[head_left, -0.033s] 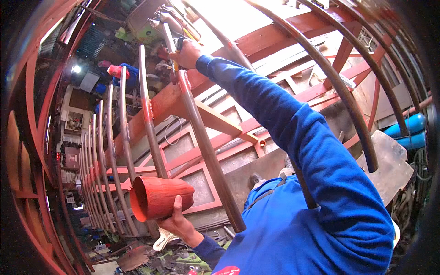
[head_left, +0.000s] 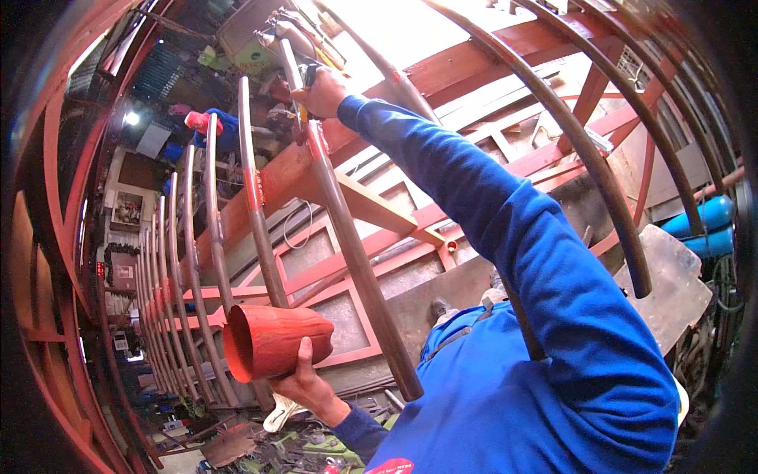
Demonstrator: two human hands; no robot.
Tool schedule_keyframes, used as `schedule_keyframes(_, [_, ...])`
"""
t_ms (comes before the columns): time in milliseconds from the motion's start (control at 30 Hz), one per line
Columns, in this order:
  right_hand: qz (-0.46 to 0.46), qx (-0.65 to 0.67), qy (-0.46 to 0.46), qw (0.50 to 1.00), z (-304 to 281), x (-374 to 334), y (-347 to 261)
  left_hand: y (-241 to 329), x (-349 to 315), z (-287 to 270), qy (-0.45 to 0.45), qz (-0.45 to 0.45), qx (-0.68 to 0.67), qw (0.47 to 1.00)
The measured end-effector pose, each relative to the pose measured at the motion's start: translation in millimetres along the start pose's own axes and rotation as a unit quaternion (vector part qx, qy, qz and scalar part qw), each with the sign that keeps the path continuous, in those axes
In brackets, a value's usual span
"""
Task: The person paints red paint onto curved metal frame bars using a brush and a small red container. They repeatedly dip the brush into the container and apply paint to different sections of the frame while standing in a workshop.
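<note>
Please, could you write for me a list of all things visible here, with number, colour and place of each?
Tubes: over a dozen, dark with red patches, across the view
Beam: one, red-brown, crossing the tubes
Framework: several bars, red, beyond the beam
Container: one, red, in the left grip
Small tool: one, dark, mostly hidden in the right grip
Cylinders: two, blue, right edge
Sheet: one, grey, below the cylinders
Other person: one, blue clothing, upper left
Lamp: one, white, upper left
Clutter: uncountable, partly green, bottom
Own sleeves: two, blue, centre-right and bottom
Own grips: two, bare, lower left-centre and top
</note>
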State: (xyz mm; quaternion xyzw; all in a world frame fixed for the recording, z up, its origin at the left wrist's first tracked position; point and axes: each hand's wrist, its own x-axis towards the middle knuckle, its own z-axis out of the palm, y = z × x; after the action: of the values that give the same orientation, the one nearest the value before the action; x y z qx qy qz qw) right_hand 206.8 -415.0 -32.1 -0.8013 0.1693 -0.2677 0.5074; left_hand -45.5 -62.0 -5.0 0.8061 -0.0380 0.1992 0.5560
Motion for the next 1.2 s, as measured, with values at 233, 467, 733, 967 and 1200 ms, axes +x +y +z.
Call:
schedule_keyframes(233, [0.040, -0.034, -0.005, 0.999, -13.3, -4.7, -16.6, 5.2, -2.6, 4.1, 0.023, -0.003, -0.031, 0.999])
schedule_keyframes(467, [0.044, -0.044, 0.039, 0.997, -13.3, 20.9, 9.9, -13.2, 2.7, -0.7, 0.033, 0.005, -0.042, 0.999])
schedule_keyframes(733, [0.091, 0.008, 0.023, 0.996, -30.1, 21.6, 24.0, -12.2, 3.8, -5.5, 0.029, -0.002, -0.038, 0.999])
schedule_keyframes(967, [0.081, -0.028, -0.007, 0.996, -30.3, 14.7, 31.1, -10.6, 5.5, -8.8, 0.022, -0.001, -0.019, 1.000])
schedule_keyframes(1200, [-0.039, -0.097, 0.028, 0.994, -16.8, 14.9, 24.5, -20.4, 8.8, -10.7, 0.006, 0.003, -0.011, 1.000])
